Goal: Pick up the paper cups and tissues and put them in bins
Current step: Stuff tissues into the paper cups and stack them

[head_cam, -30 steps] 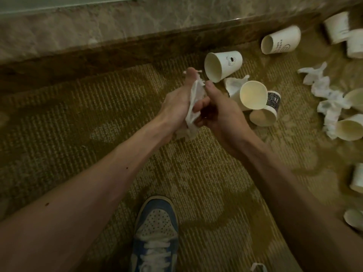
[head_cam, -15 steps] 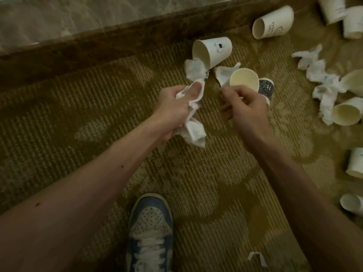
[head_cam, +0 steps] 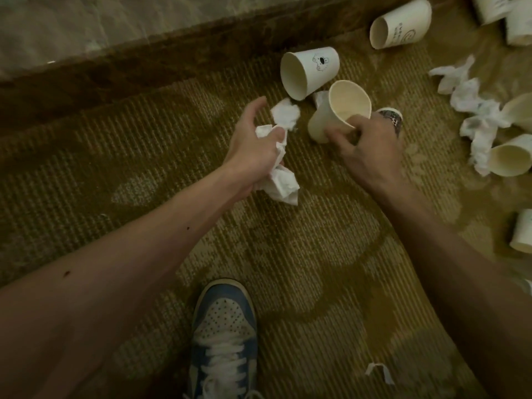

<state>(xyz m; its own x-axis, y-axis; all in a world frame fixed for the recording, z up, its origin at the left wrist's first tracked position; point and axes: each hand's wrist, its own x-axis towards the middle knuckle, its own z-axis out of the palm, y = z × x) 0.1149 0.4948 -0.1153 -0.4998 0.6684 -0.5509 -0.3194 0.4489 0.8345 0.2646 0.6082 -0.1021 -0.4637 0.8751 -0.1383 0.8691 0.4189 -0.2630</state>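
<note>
My left hand (head_cam: 256, 145) grips a crumpled white tissue (head_cam: 280, 182) that hangs out below the palm, with its index finger and thumb stretched toward another tissue ball (head_cam: 285, 115) on the carpet. To its right, my right hand (head_cam: 365, 148) pinches the rim of a plain paper cup (head_cam: 336, 113) and tilts it up off the floor. A cup with a small drawing (head_cam: 309, 72) lies on its side just behind. A dark-printed cup (head_cam: 393, 118) is mostly hidden behind my right hand.
More cups (head_cam: 400, 24) and a trail of crumpled tissues (head_cam: 475, 110) lie scattered on the patterned carpet at the right. A dark border and marble ledge (head_cam: 115, 30) run along the back. My blue sneaker (head_cam: 224, 335) stands at the bottom centre, a tissue scrap (head_cam: 378, 371) to its right.
My hands have parted. The right hand has reached forward and taken the plain cup by its rim, tilting it up. The left hand keeps its tissue and has opened its fingers toward the tissue ball.
</note>
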